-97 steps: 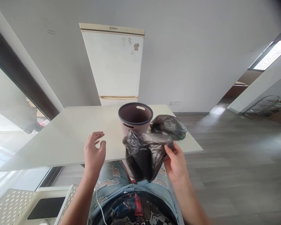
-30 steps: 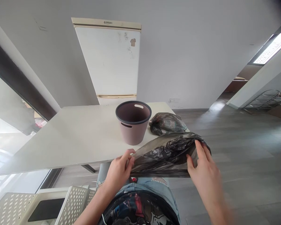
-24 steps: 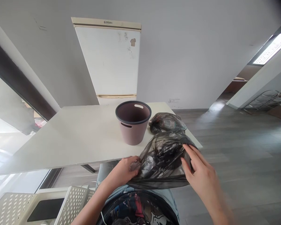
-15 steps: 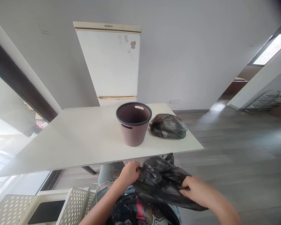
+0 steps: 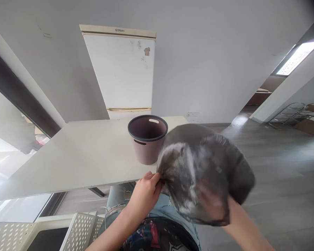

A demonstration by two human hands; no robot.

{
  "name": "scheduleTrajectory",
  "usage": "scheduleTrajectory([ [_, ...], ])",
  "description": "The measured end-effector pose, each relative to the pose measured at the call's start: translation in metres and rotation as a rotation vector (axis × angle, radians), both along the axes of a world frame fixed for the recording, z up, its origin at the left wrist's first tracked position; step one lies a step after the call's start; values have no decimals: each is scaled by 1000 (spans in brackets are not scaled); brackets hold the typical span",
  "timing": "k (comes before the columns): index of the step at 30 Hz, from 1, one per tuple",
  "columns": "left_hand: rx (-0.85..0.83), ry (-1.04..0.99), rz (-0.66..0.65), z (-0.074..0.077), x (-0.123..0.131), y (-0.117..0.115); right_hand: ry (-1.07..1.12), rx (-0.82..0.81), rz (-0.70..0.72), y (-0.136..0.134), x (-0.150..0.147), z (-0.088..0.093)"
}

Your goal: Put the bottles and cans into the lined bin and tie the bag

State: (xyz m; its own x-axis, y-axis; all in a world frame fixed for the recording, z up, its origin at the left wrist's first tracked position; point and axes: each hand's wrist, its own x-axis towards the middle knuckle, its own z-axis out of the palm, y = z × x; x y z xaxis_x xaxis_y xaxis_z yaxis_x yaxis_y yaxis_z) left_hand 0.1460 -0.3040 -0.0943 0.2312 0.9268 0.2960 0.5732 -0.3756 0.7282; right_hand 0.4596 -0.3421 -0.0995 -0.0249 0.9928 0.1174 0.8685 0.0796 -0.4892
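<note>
My left hand [image 5: 146, 191] pinches the edge of a thin black garbage bag [image 5: 193, 174], just in front of the table edge. The bag is puffed out and partly see-through, blurred by motion. My right hand [image 5: 213, 202] shows dimly through the plastic, its forearm entering at the bag's lower right opening; its fingers are blurred. Behind the bag's left side stands a mauve trash bin [image 5: 149, 150] with a dark rim and slotted handles, its inside bare of any liner. The spot right of the bin, where a filled tied bag lay, is covered by the puffed bag.
The bin stands on a white table [image 5: 81, 157]. Behind it is a white refrigerator [image 5: 120, 69] against a grey wall. Perforated cream baskets [image 5: 78, 232] sit at the lower left. A metal rack [image 5: 290, 116] stands far right on the wooden floor.
The black garbage bag has gone from crumpled and low to spread and puffed with air, rising over the table's right corner. My right hand has moved inside or behind the plastic.
</note>
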Motion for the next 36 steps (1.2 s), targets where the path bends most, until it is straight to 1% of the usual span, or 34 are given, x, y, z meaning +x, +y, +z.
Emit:
scheduleTrajectory([
  [2,-85,14,12,2,2,6,-93,-189,46,16,3,-8],
  [4,-48,-39,7,9,-1,2,-142,-330,146,21,4,-4],
  [5,-6,-72,-2,12,-3,-2,-123,-347,205,21,3,1],
  [8,64,-189,-48,19,0,-17,50,-226,330,17,-15,22],
  [11,45,-299,-61,21,12,-25,241,-206,477,14,-52,34],
  [13,33,-353,-36,23,18,-24,375,-219,494,13,-78,34],
  [15,33,-392,2,27,19,-21,453,-237,447,14,-98,32],
  [17,50,-395,44,31,14,-18,467,-262,447,19,-104,31],
  [19,64,-359,89,35,6,-13,468,-263,448,25,-96,35],
  [20,59,-337,108,36,3,-11,472,-242,418,28,-86,37],
  [23,20,-304,149,35,-5,-3,474,-129,281,37,-47,46],
  [24,11,-302,165,34,-6,0,467,-64,218,39,-34,48],
  [26,2,-300,186,30,-7,4,413,116,81,44,-17,51],
  [28,-11,-293,185,27,-7,7,270,365,-79,45,-13,52],
  [30,-18,-287,174,25,-4,8,59,677,-230,39,-25,52],
  [31,-20,-289,175,25,-2,8,-36,845,-255,32,-35,52],
  [32,-19,-293,180,27,0,8,-95,984,-233,24,-46,51],
  [33,-12,-302,185,28,2,7,-108,1084,-122,15,-58,51],
  [34,2,-316,187,31,4,5,-80,1068,90,8,-69,51],
  [35,28,-334,182,33,7,2,10,970,269,2,-79,50],
  [36,64,-352,163,36,9,0,79,813,394,-1,-87,50],
])
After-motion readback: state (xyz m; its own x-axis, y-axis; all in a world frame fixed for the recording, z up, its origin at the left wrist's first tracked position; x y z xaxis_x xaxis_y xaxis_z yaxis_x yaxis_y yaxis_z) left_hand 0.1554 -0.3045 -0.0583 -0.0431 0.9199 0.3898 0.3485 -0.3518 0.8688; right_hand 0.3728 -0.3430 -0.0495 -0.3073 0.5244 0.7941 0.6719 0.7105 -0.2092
